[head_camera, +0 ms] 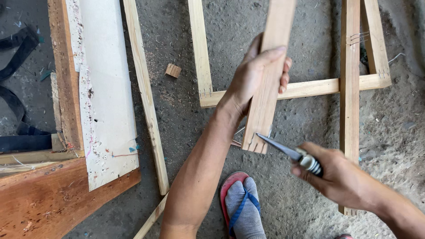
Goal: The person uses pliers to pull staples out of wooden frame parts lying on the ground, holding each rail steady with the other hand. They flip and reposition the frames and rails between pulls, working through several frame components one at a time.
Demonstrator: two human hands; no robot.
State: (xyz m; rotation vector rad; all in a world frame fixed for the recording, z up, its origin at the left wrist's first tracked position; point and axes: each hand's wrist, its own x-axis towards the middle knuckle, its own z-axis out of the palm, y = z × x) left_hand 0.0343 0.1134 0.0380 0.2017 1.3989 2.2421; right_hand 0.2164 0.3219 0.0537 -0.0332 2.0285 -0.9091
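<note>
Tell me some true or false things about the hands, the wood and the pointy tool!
1. The left hand holds a wooden slat. True.
2. The right hand holds a hammer. False: it holds pointed pliers.
3. The pliers' tip touches the slat's lower end. True.
4. A small wood block lies on the concrete floor. True.
5. The foot wears a boot. False: it wears a sock and a flip-flop with blue straps.
6. The slat lies flat on the floor. False: the left hand holds it up.

head camera, looking steeply down, close over hands (261,79).
</note>
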